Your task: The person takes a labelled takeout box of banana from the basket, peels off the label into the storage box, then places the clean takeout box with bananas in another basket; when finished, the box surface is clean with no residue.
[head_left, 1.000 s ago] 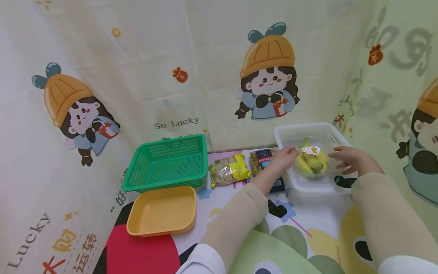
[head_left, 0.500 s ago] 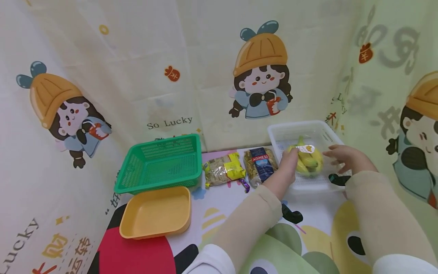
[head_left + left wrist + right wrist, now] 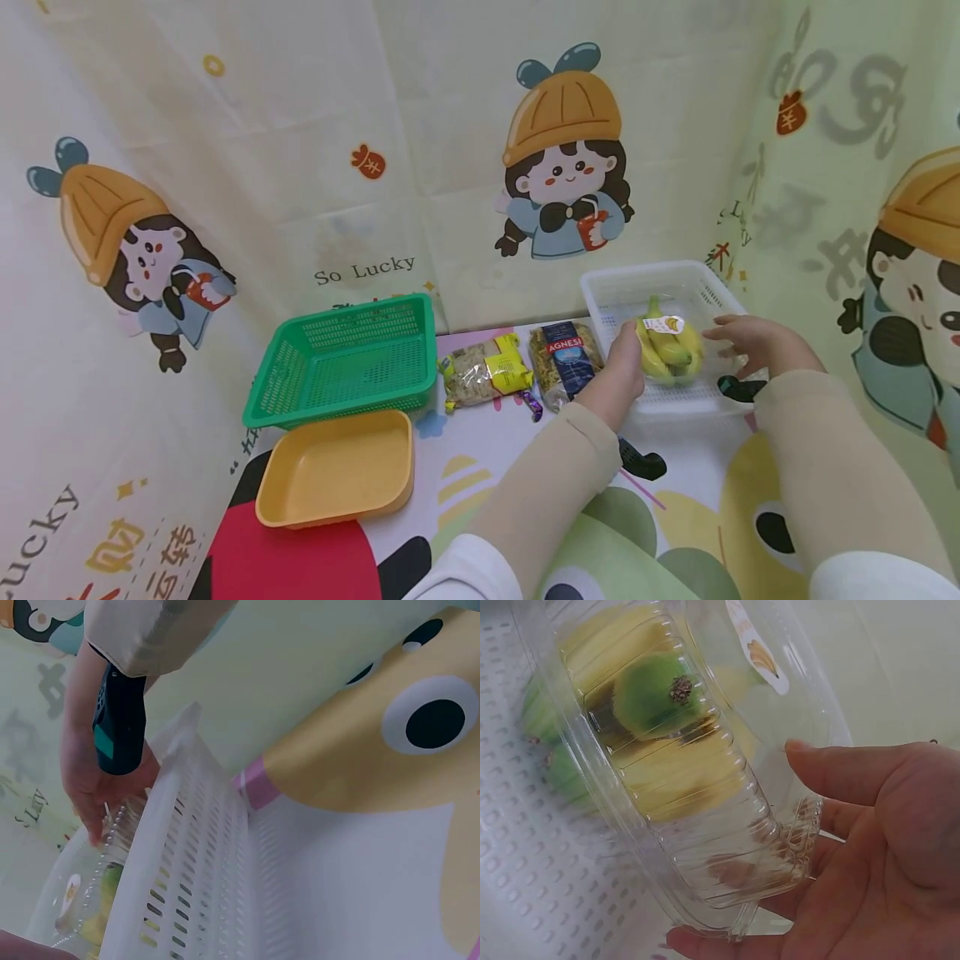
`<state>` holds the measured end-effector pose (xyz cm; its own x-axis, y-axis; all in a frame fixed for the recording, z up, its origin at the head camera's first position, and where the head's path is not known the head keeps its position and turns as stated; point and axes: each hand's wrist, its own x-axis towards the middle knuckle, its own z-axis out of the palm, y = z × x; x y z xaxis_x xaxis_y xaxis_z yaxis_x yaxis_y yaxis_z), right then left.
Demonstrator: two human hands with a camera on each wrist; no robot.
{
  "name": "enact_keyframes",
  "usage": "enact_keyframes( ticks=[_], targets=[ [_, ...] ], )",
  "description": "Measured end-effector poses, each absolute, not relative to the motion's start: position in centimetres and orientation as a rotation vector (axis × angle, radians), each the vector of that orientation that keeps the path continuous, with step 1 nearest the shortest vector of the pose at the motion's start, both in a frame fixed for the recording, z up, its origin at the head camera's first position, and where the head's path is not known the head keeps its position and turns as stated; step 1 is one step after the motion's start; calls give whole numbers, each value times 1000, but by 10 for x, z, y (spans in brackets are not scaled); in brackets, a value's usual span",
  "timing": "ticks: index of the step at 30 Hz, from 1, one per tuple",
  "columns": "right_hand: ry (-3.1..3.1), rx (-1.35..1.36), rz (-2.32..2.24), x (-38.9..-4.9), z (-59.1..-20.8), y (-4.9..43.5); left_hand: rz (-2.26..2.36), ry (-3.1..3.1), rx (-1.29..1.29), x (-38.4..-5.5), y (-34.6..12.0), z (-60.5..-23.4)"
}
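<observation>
A clear plastic clamshell box of bananas, with a white label on its lid, lies tilted within the white perforated basket. My right hand grips the box at its right end. In the right wrist view, the thumb lies against the lid and the fingers reach under the box's corner. On the opposite side my left hand holds the box's left edge, thumb up, its other fingers hidden from the head view. Only a sliver of that hand shows in the left wrist view, at the lower left.
Left of the basket lie an Agnesi pasta bag and a yellow-labelled bag, with a small purple-wrapped item between them. Farther left stand a green perforated basket and a yellow tray. A patterned curtain hangs behind.
My left hand has moved from above the box's upper left edge down to its left side, uncovering the pasta bag. The right hand stays at the right end. The head view has shifted slightly right.
</observation>
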<state>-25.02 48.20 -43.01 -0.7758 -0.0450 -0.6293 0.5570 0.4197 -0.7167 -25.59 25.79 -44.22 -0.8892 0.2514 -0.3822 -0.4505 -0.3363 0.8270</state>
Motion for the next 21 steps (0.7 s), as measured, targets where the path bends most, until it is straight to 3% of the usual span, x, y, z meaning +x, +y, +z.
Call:
enact_keyframes(
  ticks=[10,21],
  targets=[
    [2105,371,-1358,-252,-433,481,2234,1446,-262,-259,254,-445],
    [2232,338,-1374,-250,-420,481,2238,1506,-61,-257,249,-436]
  ],
)
